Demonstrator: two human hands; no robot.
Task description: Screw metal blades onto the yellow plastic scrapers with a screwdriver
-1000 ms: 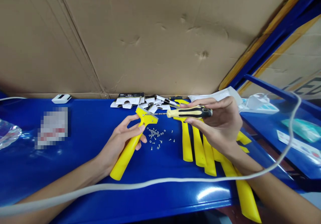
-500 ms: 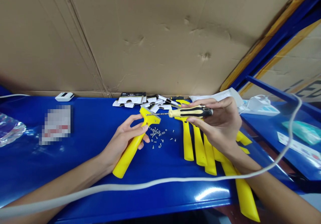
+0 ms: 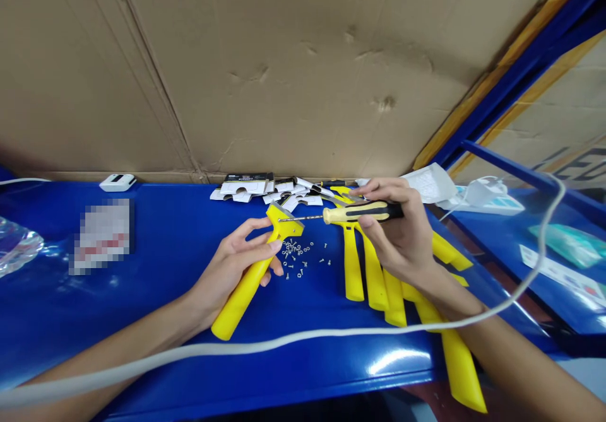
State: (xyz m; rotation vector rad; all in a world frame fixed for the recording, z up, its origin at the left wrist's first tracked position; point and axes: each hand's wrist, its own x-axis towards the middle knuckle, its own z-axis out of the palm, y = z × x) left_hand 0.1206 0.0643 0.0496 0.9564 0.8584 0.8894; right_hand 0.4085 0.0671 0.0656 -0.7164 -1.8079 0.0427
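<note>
My left hand point(image 3: 243, 252) is wrapped round the neck of a yellow scraper point(image 3: 243, 296), its handle slanting down to the left. A metal blade edge shows along the scraper's head. In my right hand point(image 3: 400, 233) is a screwdriver point(image 3: 360, 212) with a cream and black handle, held almost level. Its shaft points left and the tip meets the scraper head at a screw spot. Small screws and nuts point(image 3: 296, 255) lie scattered on the blue table just right of my left hand. Several more yellow scrapers point(image 3: 353, 264) lie under and beside my right hand.
Black-and-white small boxes point(image 3: 246, 184) are piled at the back against the cardboard wall point(image 3: 284, 62). A white cable point(image 3: 265, 345) crosses in front of both forearms. A white power strip point(image 3: 502, 201) sits back right, a blurred packet point(image 3: 104, 236) at left.
My right hand's fingers have shifted on the screwdriver handle, and the hand has moved slightly left. The tip stays at the scraper head. The whole view has drifted a little.
</note>
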